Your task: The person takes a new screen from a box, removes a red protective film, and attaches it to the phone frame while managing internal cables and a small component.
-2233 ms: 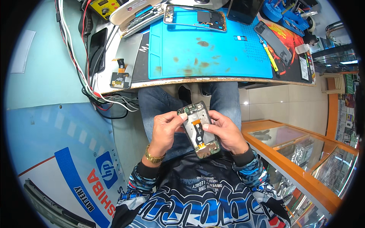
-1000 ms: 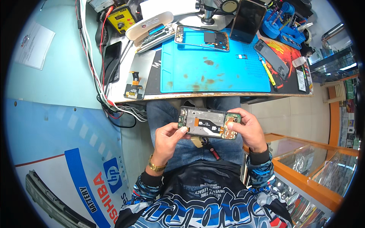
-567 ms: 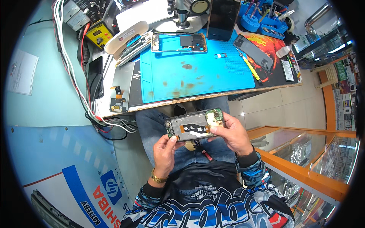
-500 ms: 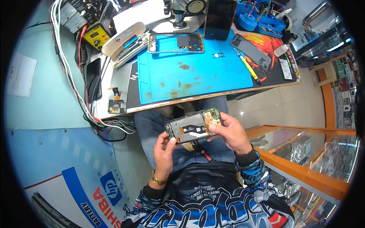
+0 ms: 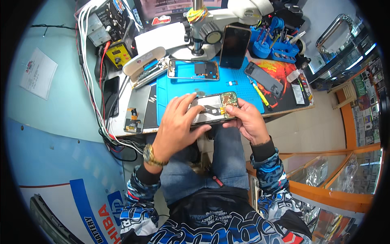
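An opened smartphone (image 5: 210, 117), its back off, is held over my lap near the table's front edge. A green circuit board shows at its right end, and a black flex cable crosses the silver middle. My right hand (image 5: 248, 121) grips the right end, thumb on top near the board and fingers beneath. Over the left end lies my left hand (image 5: 175, 123), its fingers stretched out and spread. The index finger reaches across the phone's inside, and the thumb points along its lower edge. This hand hides the phone's left end.
On the blue repair mat (image 5: 162, 97) lies an empty phone frame (image 5: 187, 70). Behind stand a microscope (image 5: 209, 32) and an upright dark phone (image 5: 235, 46). A tool case (image 5: 148, 71), small flex part (image 5: 133, 121), yellow-handled tool (image 5: 260, 94), loose phone panel (image 5: 264, 79) and blue organizer (image 5: 280, 53) surround it.
The phone has been raised toward the table edge. My left hand has let go of its lower left corner and spread over its left end. The view has tilted up, showing more microscope.
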### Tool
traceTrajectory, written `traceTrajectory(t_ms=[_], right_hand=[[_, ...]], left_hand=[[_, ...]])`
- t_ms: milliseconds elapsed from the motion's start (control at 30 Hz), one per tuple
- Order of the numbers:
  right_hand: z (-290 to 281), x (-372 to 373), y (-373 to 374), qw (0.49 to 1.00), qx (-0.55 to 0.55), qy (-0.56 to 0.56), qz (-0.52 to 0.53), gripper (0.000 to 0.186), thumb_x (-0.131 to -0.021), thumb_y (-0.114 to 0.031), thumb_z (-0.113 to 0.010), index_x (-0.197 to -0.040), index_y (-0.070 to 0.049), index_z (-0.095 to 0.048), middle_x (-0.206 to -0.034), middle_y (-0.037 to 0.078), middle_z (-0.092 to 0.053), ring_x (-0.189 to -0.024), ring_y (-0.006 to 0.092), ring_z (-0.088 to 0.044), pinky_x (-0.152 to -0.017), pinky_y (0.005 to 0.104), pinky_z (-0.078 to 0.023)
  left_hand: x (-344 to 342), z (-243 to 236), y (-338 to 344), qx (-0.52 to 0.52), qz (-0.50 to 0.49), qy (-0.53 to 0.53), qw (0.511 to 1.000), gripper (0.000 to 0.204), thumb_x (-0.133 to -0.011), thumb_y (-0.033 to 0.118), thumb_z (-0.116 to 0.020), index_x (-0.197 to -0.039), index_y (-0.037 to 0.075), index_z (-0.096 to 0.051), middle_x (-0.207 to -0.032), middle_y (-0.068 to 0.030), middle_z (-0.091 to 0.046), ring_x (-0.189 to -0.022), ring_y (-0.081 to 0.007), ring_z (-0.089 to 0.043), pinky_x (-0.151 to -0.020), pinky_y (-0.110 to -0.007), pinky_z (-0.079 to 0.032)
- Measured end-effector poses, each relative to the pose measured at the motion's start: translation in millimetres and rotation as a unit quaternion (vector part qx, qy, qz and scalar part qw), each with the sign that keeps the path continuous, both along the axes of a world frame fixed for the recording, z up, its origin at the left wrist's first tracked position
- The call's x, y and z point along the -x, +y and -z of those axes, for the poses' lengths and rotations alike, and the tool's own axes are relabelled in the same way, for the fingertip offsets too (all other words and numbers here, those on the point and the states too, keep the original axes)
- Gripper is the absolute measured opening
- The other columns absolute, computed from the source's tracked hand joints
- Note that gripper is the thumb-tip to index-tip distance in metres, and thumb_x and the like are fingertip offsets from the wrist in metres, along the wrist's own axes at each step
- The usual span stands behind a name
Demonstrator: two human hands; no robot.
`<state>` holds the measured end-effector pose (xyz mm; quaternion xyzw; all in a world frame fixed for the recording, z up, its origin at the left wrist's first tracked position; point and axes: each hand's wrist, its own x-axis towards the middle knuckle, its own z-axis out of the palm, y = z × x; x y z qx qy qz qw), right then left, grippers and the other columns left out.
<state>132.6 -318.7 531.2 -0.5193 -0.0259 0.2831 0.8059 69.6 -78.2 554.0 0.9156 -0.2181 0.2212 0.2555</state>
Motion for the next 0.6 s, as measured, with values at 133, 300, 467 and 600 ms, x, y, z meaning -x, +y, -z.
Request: traceTrajectory(t_ms=[133, 300, 467, 600], right_hand=[[-1.0, -21.4, 7.9, 0.999, -0.003, 0.005, -0.032, 0.033, -0.1, -0.016, -0.067, -0.127, 0.0, -0.059, -0.113, 0.01, -0.069, -0.094, 0.0144, -0.071, -0.07, 0.0286, -0.064], [-1.2, -36.5, 5.8, 0.998, 0.007, -0.01, -0.066, 0.034, -0.1, -0.015, -0.067, -0.13, -0.002, -0.058, -0.118, 0.007, -0.068, -0.098, 0.0145, -0.07, -0.076, 0.0305, -0.064], [-2.0, -37.9, 3.3, 0.997, 0.015, -0.021, -0.075, 0.036, -0.1, -0.014, -0.066, -0.131, 0.0, -0.058, -0.119, 0.008, -0.068, -0.1, 0.0146, -0.069, -0.076, 0.0298, -0.064], [-4.1, -36.2, 3.1, 0.996, 0.023, -0.038, -0.083, 0.039, -0.099, -0.012, -0.066, -0.134, 0.0, -0.054, -0.12, 0.008, -0.067, -0.101, 0.0153, -0.069, -0.075, 0.0278, -0.064]], left_hand=[[-30.6, 1.7, 14.2, 0.005, 0.037, 0.059, 0.998, 0.048, -0.073, 0.027, -0.088, -0.111, 0.007, -0.066, -0.135, -0.019, -0.06, -0.121, -0.0384, -0.058, -0.1, -0.046, -0.048], [-45.8, 6.9, 11.2, -0.009, 0.049, -0.006, 0.999, 0.052, -0.072, 0.027, -0.088, -0.116, 0.008, -0.066, -0.132, -0.0166, -0.061, -0.116, -0.0378, -0.059, -0.101, -0.047, -0.046], [-49.2, 17.4, -1.4, 0.04, 0.043, 0.008, 0.998, 0.057, -0.073, 0.028, -0.088, -0.121, 0.009, -0.065, -0.134, -0.0161, -0.06, -0.117, -0.0365, -0.059, -0.101, -0.048, -0.045], [-48.1, 13.2, -2.9, 0.029, 0.042, 0.002, 0.999, 0.06, -0.072, 0.037, -0.088, -0.122, 0.011, -0.065, -0.134, -0.0145, -0.061, -0.117, -0.0345, -0.059, -0.099, -0.045, -0.045]])
